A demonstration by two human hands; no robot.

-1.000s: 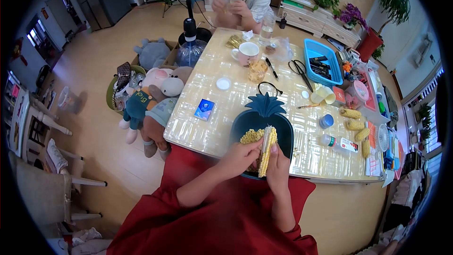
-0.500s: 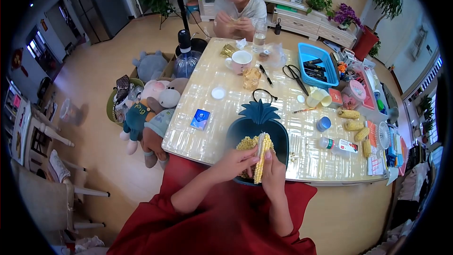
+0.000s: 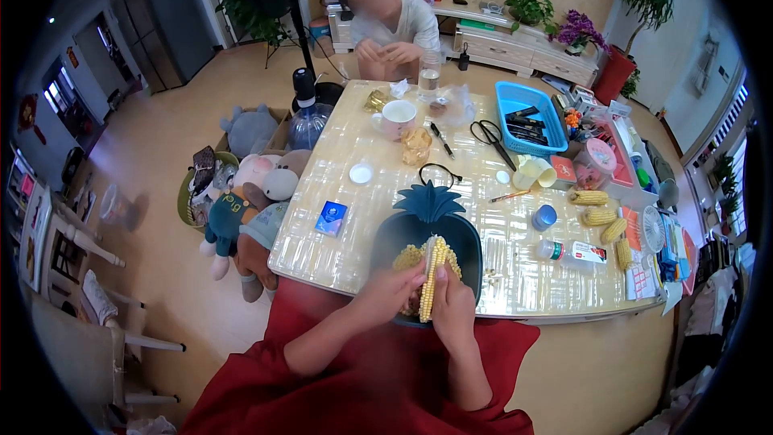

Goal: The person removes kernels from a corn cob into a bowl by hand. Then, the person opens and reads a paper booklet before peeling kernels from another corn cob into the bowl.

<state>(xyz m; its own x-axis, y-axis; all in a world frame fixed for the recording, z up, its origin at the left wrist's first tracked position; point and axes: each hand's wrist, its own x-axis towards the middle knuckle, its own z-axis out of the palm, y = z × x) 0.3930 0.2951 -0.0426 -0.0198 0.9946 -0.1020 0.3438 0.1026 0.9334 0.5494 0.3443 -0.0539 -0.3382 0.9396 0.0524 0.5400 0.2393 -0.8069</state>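
An ear of corn (image 3: 436, 280) stands tilted over a dark teal pineapple-shaped bowl (image 3: 473, 262) at the table's near edge. My right hand (image 3: 455, 310) is wrapped round its lower right side, thumb pointing up along the kernels. My left hand (image 3: 394, 292) presses its closed fingers against the left side of the ear, where a pale strip without kernels shows. Loose yellow corn kernels (image 3: 408, 258) lie in the bowl, partly hidden by my hands and the ear.
More corn ears (image 3: 597, 217) lie on the right, near a white bottle (image 3: 573, 252) and a blue-lidded jar (image 3: 543, 217). Scissors (image 3: 489, 138), a blue basket (image 3: 531, 119) and a mug (image 3: 396, 119) stand farther back. Another person (image 3: 394, 28) sits across the table.
The view has shifted slightly, so the table sits a little lower and to the left. Both hands stay on the corn ear. The other person's hands have come closer together.
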